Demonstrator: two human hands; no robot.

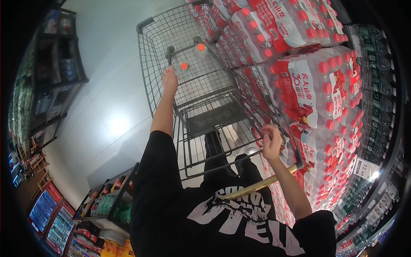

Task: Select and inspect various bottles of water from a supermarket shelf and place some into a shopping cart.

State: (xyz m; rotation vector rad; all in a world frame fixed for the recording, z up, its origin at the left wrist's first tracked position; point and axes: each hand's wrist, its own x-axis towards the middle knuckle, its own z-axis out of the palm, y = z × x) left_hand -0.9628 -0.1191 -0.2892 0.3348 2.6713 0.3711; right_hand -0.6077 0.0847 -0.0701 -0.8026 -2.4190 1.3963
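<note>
A grey wire shopping cart (188, 103) stands before me. My left hand (170, 80) reaches far into its basket, its fingers curled beside a clear bottle with an orange cap (184, 66). Whether the fingers touch that bottle cannot be made out. A second clear bottle with an orange cap (201, 48) stands farther in, to the right. Closer to me, my right hand (272, 143) is bent at the cart's right wire side, fingers curled; what they close on is hidden. The cart's yellowish handle bar (261, 184) crosses in front of my black shirt.
Shrink-wrapped packs of red-capped bottles (306, 85) rise in a tall stack close along the cart's right side. Beyond them runs a shelf of dark bottles (376, 98). On the left are a dark drink rack (60, 68), pale floor tiles (107, 85) and a low shelf (109, 205).
</note>
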